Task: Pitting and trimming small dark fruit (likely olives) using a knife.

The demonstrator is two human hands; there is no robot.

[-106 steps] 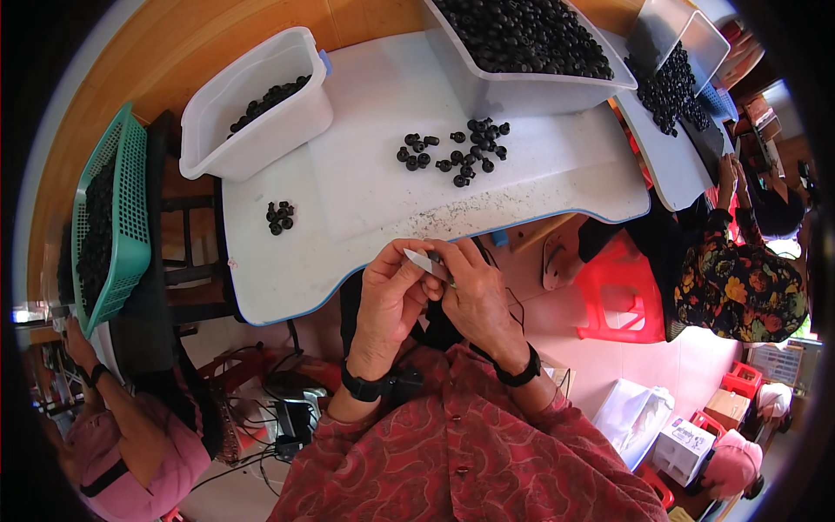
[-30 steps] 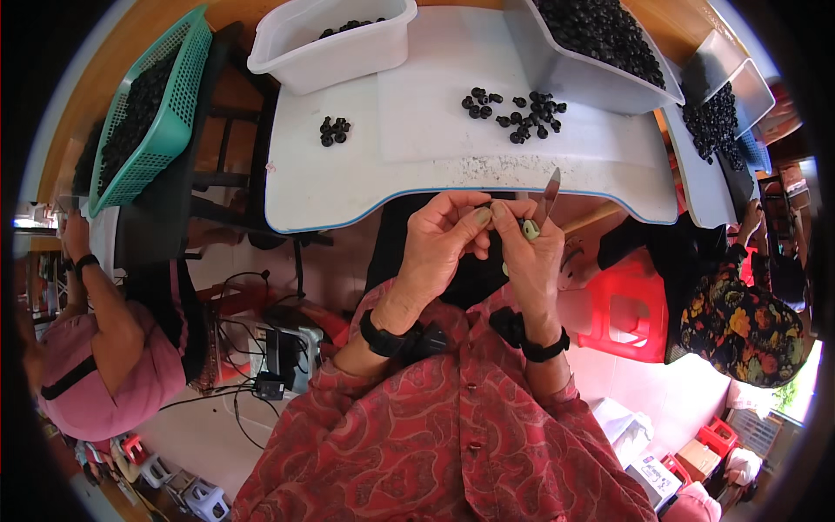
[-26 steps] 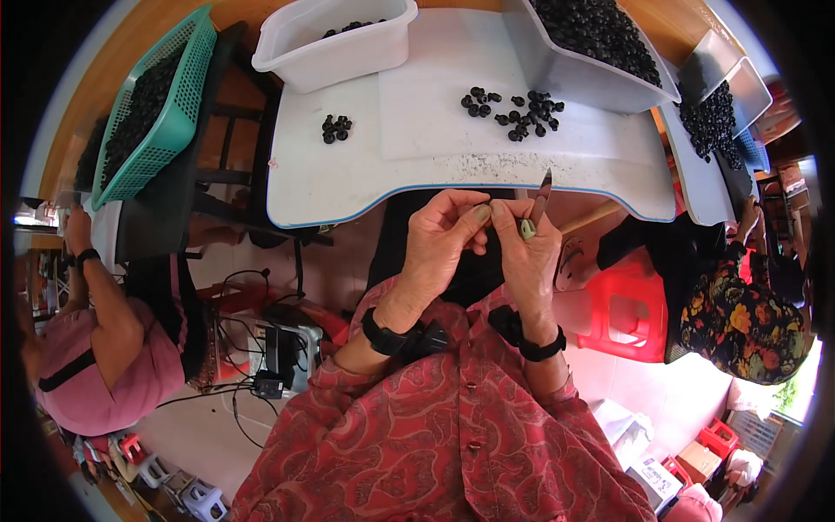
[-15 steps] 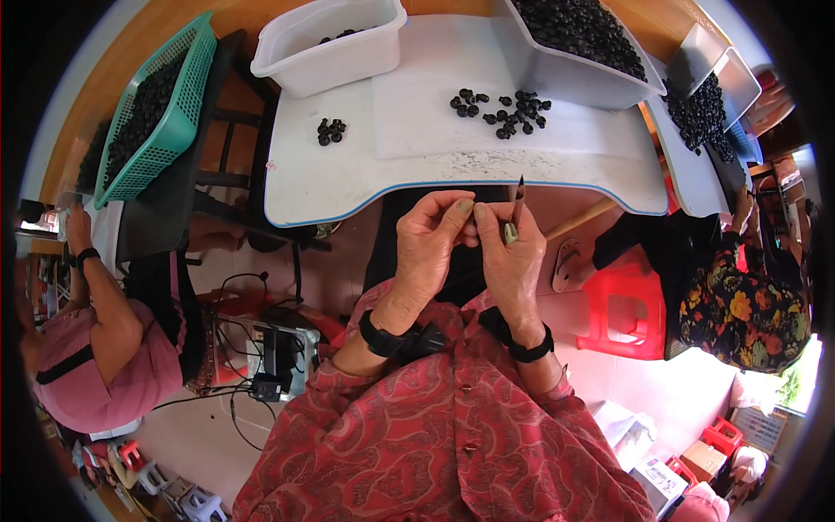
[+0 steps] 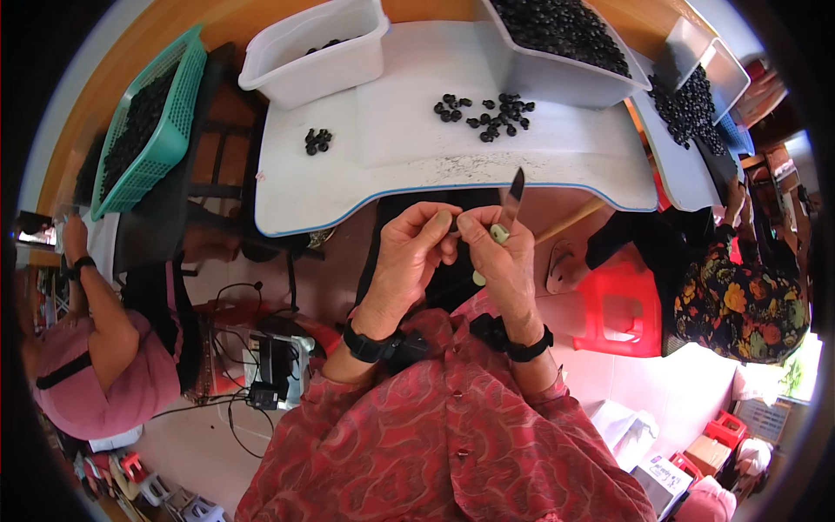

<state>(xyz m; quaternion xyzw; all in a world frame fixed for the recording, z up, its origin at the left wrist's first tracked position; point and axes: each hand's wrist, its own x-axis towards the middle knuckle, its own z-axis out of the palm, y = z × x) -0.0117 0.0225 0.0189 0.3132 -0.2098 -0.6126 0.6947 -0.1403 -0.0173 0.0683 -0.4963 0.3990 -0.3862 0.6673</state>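
Observation:
My left hand (image 5: 407,252) and my right hand (image 5: 498,261) meet in front of my chest, just short of the table's near edge. Between the fingertips is a small black part (image 5: 453,224), mostly covered; the left thumb and fingers pinch it, and the right thumb presses close to it. A knife (image 5: 516,193) with a pale green handle is gripped in my right hand, its blade pointing up and away from me. On the white table (image 5: 348,187) lie loose black knobbed parts (image 5: 504,117) in a scattered group, and a smaller cluster of black parts (image 5: 318,141) farther left.
A grey tub (image 5: 570,83) heaped with black parts stands at the back right, a white tub (image 5: 317,70) at the back left. Left is a green basket (image 5: 148,139). Co-workers sit on both sides, a red stool (image 5: 619,304) near the right one. Cables (image 5: 235,348) trail on the floor.
The knife has turned in my right hand, so its blade shows broader. Both hands stay together around the black part. The whole view has shifted slightly.

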